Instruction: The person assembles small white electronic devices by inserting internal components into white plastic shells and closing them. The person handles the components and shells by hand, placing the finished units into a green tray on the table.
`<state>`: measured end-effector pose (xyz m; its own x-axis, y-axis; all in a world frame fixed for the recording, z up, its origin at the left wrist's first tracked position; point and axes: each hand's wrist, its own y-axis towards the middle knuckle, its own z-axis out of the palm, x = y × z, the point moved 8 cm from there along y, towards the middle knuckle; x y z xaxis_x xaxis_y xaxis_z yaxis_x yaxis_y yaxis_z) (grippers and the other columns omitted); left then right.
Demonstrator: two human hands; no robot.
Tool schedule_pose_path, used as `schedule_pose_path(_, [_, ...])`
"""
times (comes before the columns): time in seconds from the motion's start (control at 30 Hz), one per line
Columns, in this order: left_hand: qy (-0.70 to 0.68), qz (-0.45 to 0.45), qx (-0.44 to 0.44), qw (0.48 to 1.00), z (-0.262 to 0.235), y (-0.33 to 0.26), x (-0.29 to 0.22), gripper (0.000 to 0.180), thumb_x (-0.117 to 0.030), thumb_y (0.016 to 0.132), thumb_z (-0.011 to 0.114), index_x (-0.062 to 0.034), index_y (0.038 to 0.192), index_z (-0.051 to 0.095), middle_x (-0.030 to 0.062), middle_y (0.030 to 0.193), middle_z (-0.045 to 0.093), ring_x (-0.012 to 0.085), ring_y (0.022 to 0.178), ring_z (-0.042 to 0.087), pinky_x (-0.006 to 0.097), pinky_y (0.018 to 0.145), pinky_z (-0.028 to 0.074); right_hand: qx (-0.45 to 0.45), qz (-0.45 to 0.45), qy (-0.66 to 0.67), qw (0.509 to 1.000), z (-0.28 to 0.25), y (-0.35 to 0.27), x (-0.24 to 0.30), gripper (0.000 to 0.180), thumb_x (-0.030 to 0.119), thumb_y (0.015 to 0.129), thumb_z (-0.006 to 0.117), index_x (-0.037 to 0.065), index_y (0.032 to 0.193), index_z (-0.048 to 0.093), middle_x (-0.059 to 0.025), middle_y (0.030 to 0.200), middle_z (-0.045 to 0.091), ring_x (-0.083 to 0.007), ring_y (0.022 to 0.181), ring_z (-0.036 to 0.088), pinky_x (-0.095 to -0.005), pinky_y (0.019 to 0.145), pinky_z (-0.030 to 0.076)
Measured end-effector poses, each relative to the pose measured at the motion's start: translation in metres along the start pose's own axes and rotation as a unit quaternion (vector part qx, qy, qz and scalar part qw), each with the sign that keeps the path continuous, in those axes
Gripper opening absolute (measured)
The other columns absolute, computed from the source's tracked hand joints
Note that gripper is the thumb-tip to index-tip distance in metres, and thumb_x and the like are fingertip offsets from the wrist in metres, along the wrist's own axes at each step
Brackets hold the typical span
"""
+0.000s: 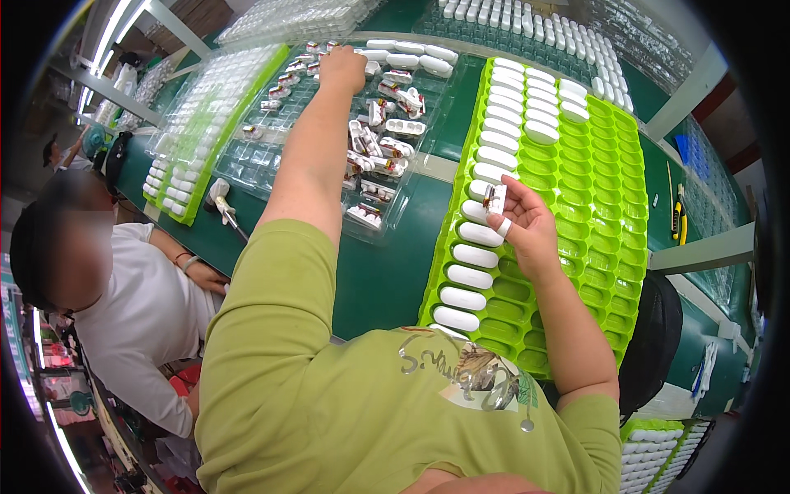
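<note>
My right hand (527,221) is over a bright green tray (605,156) with oval pockets, its fingers pinching a small white electronic part (495,199) with a dark and metallic inside. White oval cases (476,256) fill the tray's left column and the far pockets of the columns beside it. My left hand (342,67) reaches to the far side of a clear plastic tray (271,154), next to white oval cases (403,61). Its fingertips are hard to make out there. Scattered over that clear tray lie several white parts with exposed components (378,152).
Left of the clear tray is another green tray (193,183) with white pieces. A white-handled tool (220,198) lies near a person in a white top (136,305). Yellow-and-black pliers (679,216) lie at right, beside a metal post (699,247). Stacked clear trays (296,18) stand behind.
</note>
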<state>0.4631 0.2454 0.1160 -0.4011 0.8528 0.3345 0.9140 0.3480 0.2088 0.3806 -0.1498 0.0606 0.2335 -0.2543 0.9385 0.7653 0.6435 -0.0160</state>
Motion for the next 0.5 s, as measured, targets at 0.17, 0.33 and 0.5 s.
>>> schedule_pose_path(0.17, [-0.073, 0.023, -0.032, 0.997, -0.025, -0.009, 0.008, 0.022, -0.025, 0.08, 0.073, -0.0149, 0.099, 0.075, 0.0096, 0.109, 0.066, 0.0306, 0.107, 0.061, 0.043, 0.089, 0.049, 0.008, -0.007, 0.004, 1.0, 0.004, 0.0, 0.003, 0.066, -0.005, 0.082, 0.071, -0.007, 0.14, 0.04, -0.0134, 0.113, 0.062, -0.0186, 0.101, 0.065, -0.0315, 0.09, 0.054])
schedule_pose_path(0.33, [-0.452, 0.037, -0.033, 0.891, -0.07, -0.06, -0.004, 0.023, -0.023, 0.083, 0.072, -0.0041, 0.096, 0.072, 0.0134, 0.116, 0.068, 0.0283, 0.102, 0.065, 0.039, 0.088, 0.05, 0.01, -0.012, 0.004, 1.0, 0.003, 0.002, 0.0, 0.066, -0.006, 0.081, 0.071, -0.008, 0.14, 0.04, -0.0132, 0.112, 0.062, -0.0188, 0.101, 0.065, -0.0314, 0.09, 0.054])
schedule_pose_path(0.5, [-0.906, 0.016, 0.167, 0.389, -0.079, -0.163, -0.069, 0.03, -0.017, 0.09, 0.059, 0.0063, 0.109, 0.062, 0.0223, 0.12, 0.064, 0.0367, 0.104, 0.066, 0.048, 0.091, 0.056, -0.006, -0.016, -0.006, 1.0, 0.002, 0.002, 0.003, 0.065, -0.005, 0.083, 0.071, -0.011, 0.139, 0.039, -0.0172, 0.118, 0.064, -0.0211, 0.107, 0.064, -0.0324, 0.093, 0.053])
